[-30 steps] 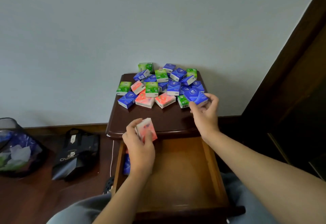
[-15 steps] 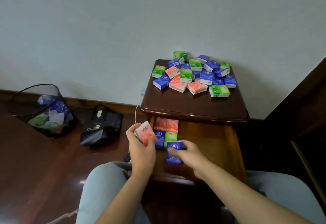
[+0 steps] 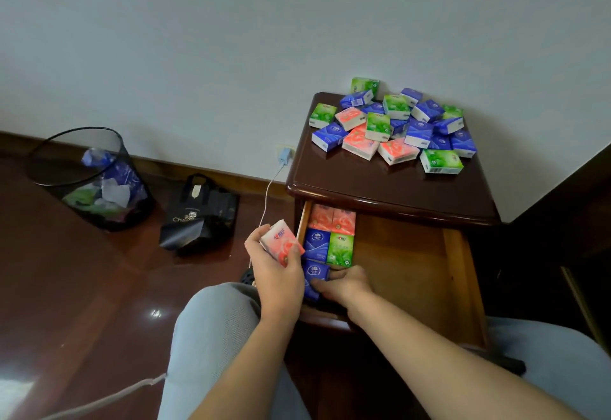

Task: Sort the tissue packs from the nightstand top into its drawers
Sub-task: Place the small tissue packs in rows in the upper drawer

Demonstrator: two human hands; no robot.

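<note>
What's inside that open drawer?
The drawer holds two pink packs, one blue, one green. The right hand presses in another blue pack, partly covering it.

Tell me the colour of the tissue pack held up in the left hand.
Pink and white tissue pack, gripped by the left hand in the head view.

The black bag (image 3: 198, 213) on the floor reads "Cha…", its remaining letters too small to read.
</note>
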